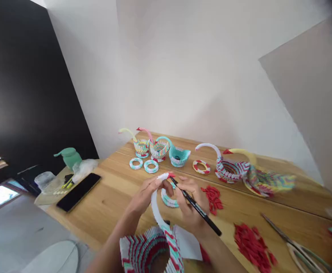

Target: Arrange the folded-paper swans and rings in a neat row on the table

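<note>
On my feed, the folded-paper swan fills the bottom middle of the frame, its bowl-shaped body cut off by the lower edge, so I can't tell what bears it. The white neck curves up to the centre, where my left grip is pinched around it close to the head. My right grip is closed on a black marker pen, its tip at the head beside the red beak, apparently touching.

I judge this swan far along: the striped body is built up, the neck is joined on and the beak sits at its end. What seems left is the pen work at the head; I can't make out any finished mark there. Across the surface, toward the middle of the frame, three swans stand in a row with two pale rings in front; two more swans stand right of centre, near a red-and-yellow ring. Loose red paper pieces lie at lower right, just beside the scissors, which I see neither grip touching.
</note>
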Tool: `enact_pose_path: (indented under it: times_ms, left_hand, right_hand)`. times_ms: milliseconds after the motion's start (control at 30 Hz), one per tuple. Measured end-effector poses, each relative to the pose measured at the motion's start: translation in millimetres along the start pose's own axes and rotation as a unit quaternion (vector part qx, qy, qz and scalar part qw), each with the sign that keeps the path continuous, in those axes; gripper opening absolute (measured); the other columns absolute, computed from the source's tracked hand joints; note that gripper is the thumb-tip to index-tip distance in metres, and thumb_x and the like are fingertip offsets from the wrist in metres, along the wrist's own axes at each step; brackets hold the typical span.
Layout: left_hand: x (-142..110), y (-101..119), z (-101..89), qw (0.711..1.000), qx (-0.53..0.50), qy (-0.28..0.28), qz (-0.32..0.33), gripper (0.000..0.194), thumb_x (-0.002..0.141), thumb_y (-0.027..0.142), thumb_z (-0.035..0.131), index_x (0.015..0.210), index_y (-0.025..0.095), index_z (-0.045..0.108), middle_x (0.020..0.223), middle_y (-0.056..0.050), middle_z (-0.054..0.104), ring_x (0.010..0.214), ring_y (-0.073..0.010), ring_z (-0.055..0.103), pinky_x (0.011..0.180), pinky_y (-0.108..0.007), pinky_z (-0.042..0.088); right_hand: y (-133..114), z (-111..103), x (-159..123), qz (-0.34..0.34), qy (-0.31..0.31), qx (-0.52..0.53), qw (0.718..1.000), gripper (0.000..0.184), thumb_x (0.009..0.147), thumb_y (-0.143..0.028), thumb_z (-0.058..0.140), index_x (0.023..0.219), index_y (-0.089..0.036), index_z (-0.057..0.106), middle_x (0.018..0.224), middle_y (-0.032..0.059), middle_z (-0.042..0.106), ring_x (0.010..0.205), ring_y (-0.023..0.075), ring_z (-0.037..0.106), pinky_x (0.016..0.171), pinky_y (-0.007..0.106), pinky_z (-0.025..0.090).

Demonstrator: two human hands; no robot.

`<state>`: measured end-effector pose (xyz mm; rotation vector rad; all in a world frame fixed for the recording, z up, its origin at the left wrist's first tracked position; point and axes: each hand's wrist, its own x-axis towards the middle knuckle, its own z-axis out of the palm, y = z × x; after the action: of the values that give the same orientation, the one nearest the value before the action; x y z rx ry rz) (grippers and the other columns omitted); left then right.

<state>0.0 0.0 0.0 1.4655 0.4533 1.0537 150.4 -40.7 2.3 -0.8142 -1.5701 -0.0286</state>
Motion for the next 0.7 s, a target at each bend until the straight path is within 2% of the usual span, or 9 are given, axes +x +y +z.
enact_pose_path:
  times_ms: [200,433,633,700]
  left_hand:
    - [-0.9,0.2,1.2,1.000,-0.012,0.010,-0.002,0.047,0.092,0.045,0.039,0.077,0.009,0.066,0.077,-0.010,0.064,0.078,-0.0211,0.058,0.087,-0.036,0.041]
    - [-1.3,1.8,1.0,1.000,-0.023,0.006,-0.003,0.045,0.093,0.042,0.039,0.078,0.010,0.066,0.077,-0.010,0.064,0.079,-0.0206,0.057,0.088,-0.037,0.040]
    - [-0.7,2.3,1.1,1.000,-0.025,0.004,-0.002,0.045,0.093,0.041,0.039,0.078,0.010,0.066,0.078,-0.009,0.064,0.079,-0.0207,0.058,0.086,-0.036,0.041]
    - [-0.8,2.3,1.1,1.000,-0.024,0.003,-0.001,0.045,0.093,0.041,0.038,0.078,0.010,0.066,0.078,-0.009,0.064,0.079,-0.0207,0.057,0.087,-0.036,0.041]
  right_hand:
    - [-0.1,-4.1,1.3,-0.003,0.014,-0.011,1.000,0.013,0.083,-0.012,0.058,0.090,-0.022,0.057,0.078,-0.0004,0.063,0.079,0.0182,0.065,0.079,0.037,0.053]
    - [-0.2,-2.3,2.7,-0.013,0.007,0.008,1.000,0.018,0.083,-0.008,0.056,0.092,-0.023,0.056,0.073,-0.0019,0.061,0.071,0.0153,0.063,0.083,0.039,0.053]
    - [0.6,-4.2,4.0,-0.010,0.015,-0.003,1.000,0.016,0.082,-0.009,0.058,0.092,-0.023,0.057,0.078,0.0009,0.062,0.084,0.0188,0.064,0.081,0.038,0.054]
    - [0.0,-4.6,4.4,-0.011,0.015,-0.001,1.000,0.017,0.082,-0.009,0.058,0.091,-0.023,0.057,0.076,0.0005,0.062,0.081,0.0185,0.065,0.080,0.038,0.054]
